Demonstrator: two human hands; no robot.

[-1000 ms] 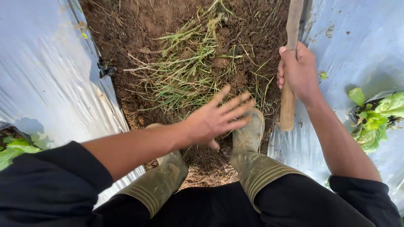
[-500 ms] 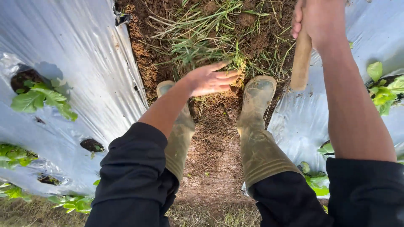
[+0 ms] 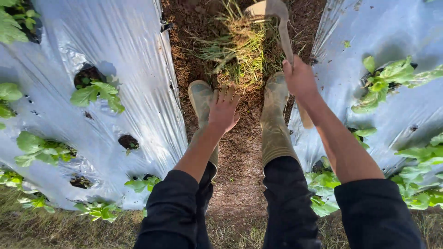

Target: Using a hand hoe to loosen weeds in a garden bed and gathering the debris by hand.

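Note:
My right hand (image 3: 300, 80) grips the wooden handle of a hoe (image 3: 282, 27), whose blade rests at the top of the furrow against a clump of pulled grass and weeds (image 3: 240, 50). My left hand (image 3: 223, 108) hangs empty with fingers spread, above my left rubber boot (image 3: 200, 97). My right boot (image 3: 275, 99) stands next to the hoe handle. Both boots are muddy and stand on the bare soil of the furrow (image 3: 240, 157).
Silver plastic mulch covers raised beds on the left (image 3: 115, 69) and right (image 3: 397, 32). Leafy green seedlings (image 3: 94, 92) grow from holes in the sheets on both sides. Dry grass lies along the bottom edge.
The view has pulled back, so more of the beds shows. The hoe blade has come into view at the weed clump. My left hand has drawn back toward my boot.

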